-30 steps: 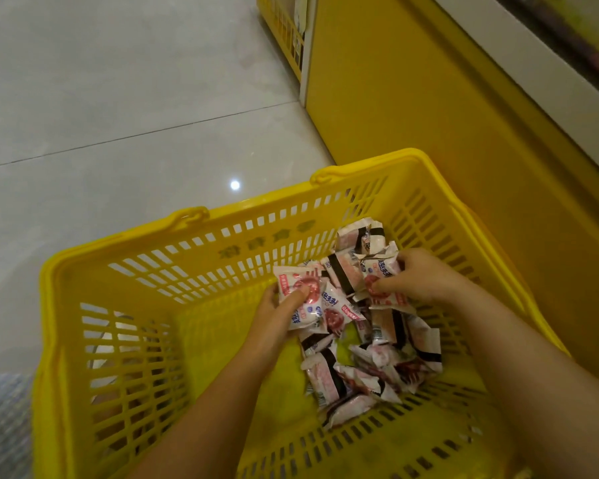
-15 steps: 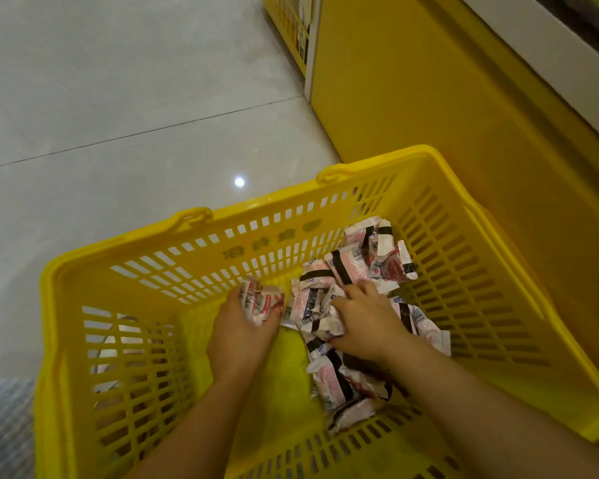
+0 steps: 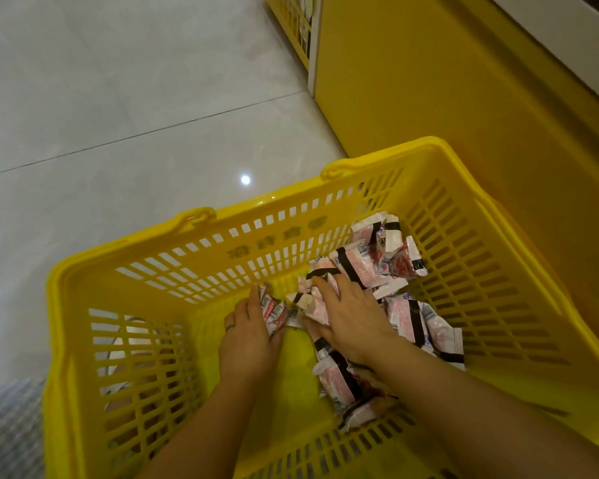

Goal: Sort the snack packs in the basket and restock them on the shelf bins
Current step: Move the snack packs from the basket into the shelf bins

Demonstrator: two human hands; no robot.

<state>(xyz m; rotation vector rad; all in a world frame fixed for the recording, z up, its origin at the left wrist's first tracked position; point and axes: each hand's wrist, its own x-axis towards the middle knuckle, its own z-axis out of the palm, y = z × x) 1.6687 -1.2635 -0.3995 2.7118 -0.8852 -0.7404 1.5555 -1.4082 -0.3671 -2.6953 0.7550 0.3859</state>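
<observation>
far left of the frame is just pale tiled floor (image 3: pixel 118 98), with a bit of grey patterned fabric (image 3: pixel 7 426) in the lower left corner. then the yellow basket (image 3: pixel 135 252) fills the bottom half. inside it, left of centre, the left hand (image 3: pixel 249 337) has its fingers curled round one small pack (image 3: pixel 274 311), barcode side up, right by the far wall. just right of that the right hand (image 3: pixel 350 316) lies on the heap with fingers spread fairly straight, pressing down more than grabbing, can't see anything pinched under it. the rest of the snack packs (image 3: pixel 408 319) are piled in the right half of the basket, pink and white with black bands, overlapping every which way. upper right is the yellow shelf base (image 3: pixel 429 81). my guess: these are light, crinkly, slippery film pouches with something soft inside, so scoop several from underneath or pinch a crimped end seal, and don't squeeze the middle
</observation>
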